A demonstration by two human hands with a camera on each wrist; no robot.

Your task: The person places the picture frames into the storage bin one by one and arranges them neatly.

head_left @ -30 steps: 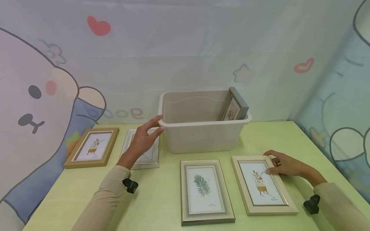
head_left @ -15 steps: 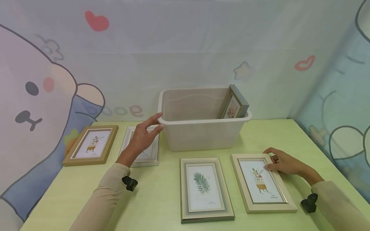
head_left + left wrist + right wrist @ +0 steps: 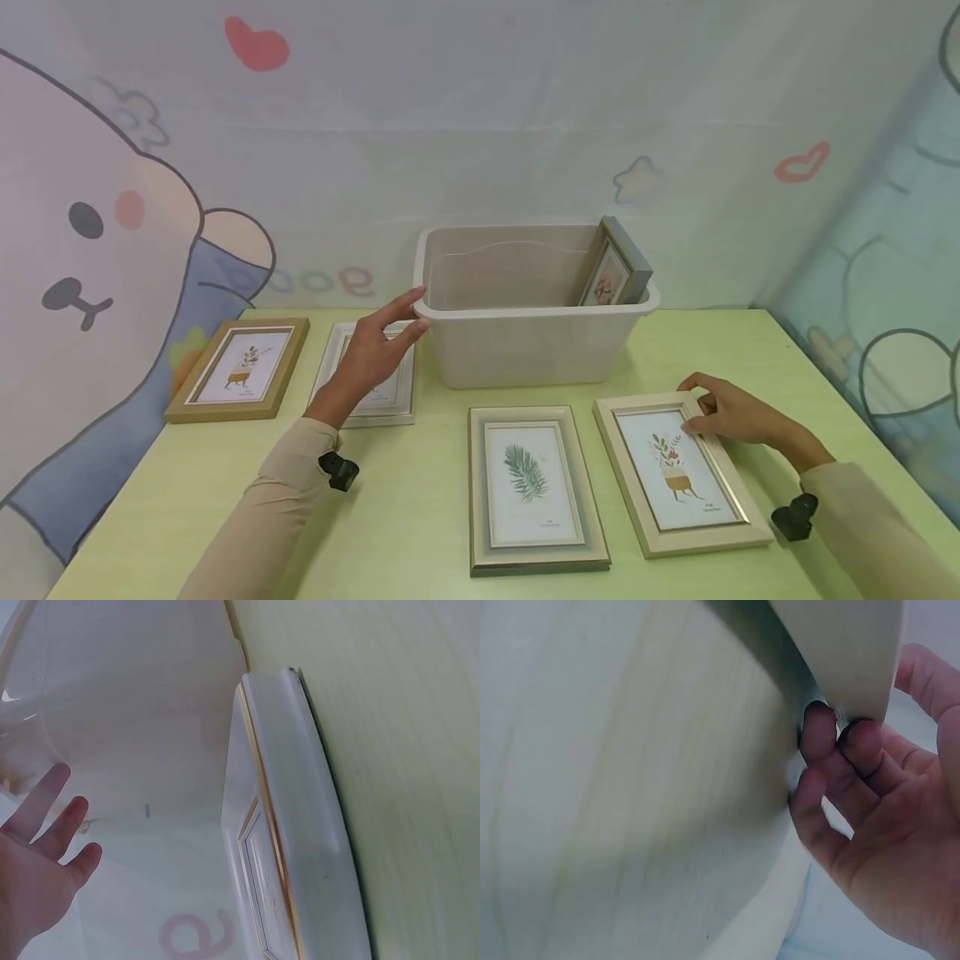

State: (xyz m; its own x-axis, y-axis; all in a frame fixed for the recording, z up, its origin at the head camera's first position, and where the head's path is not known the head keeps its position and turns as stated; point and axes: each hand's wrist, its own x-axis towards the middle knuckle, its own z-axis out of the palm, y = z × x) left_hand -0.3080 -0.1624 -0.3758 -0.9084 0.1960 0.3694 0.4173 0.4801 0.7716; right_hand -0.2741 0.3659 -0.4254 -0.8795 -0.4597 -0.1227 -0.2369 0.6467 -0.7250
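Observation:
In the head view, my left hand [image 3: 372, 354] holds the front left rim corner of a pale plastic storage bin [image 3: 532, 350], index finger and thumb on either side of the corner. The left wrist view shows its other fingers [image 3: 66, 821] extended by the bin wall [image 3: 150, 727]. My right hand [image 3: 738, 417] grips the upper right edge of a cream picture frame [image 3: 637, 492] with a plant-pot print. Its thumb lies on the front; in the right wrist view curled fingertips [image 3: 819, 735] reach under the frame [image 3: 847, 652], whose edge is raised off the table.
A grey picture frame [image 3: 633, 258] leans inside the bin's right end. A leaf-print frame [image 3: 592, 533] lies front centre. A brown frame [image 3: 281, 387] and a white frame [image 3: 408, 400] lie at left on the light green table [image 3: 405, 517]. A printed cloth [image 3: 487, 100] hangs behind.
The cream frame's upper edge has risen and shifted slightly left with my right hand. My left hand stays at the bin corner. The head view has tilted a little.

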